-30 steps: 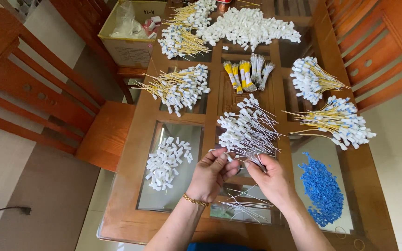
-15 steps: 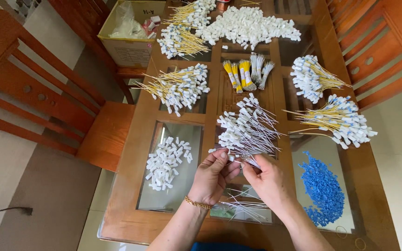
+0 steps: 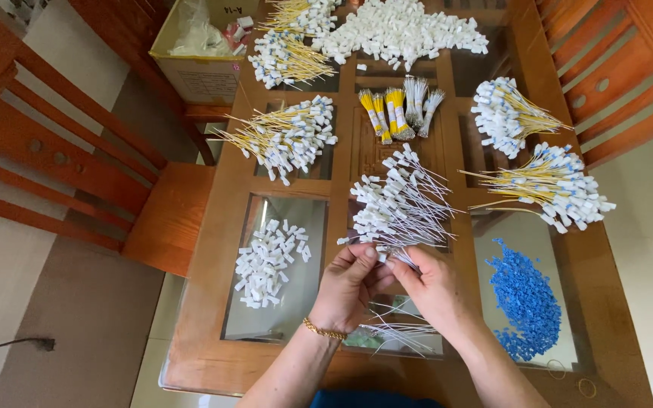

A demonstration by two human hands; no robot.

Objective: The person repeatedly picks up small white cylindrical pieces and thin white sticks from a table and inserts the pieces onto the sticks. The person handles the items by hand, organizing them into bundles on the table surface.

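My left hand [image 3: 351,283] and right hand [image 3: 426,283] pinch one white tie [image 3: 387,258] between fingertips, just below the finished pile [image 3: 398,200] on the tabletop [image 3: 205,355]. Best to steady the tip before threading.

We look down on a wooden worktop [image 3: 345,121] with glass panes set into its frame. A reddish-brown wooden chair [image 3: 77,174] stands at its left side, another chair [image 3: 606,68] at the right. Beneath lies a pale tiled floor [image 3: 77,325], and a dark cable [image 3: 9,346] trails across it. Soft, even daylight fills the room
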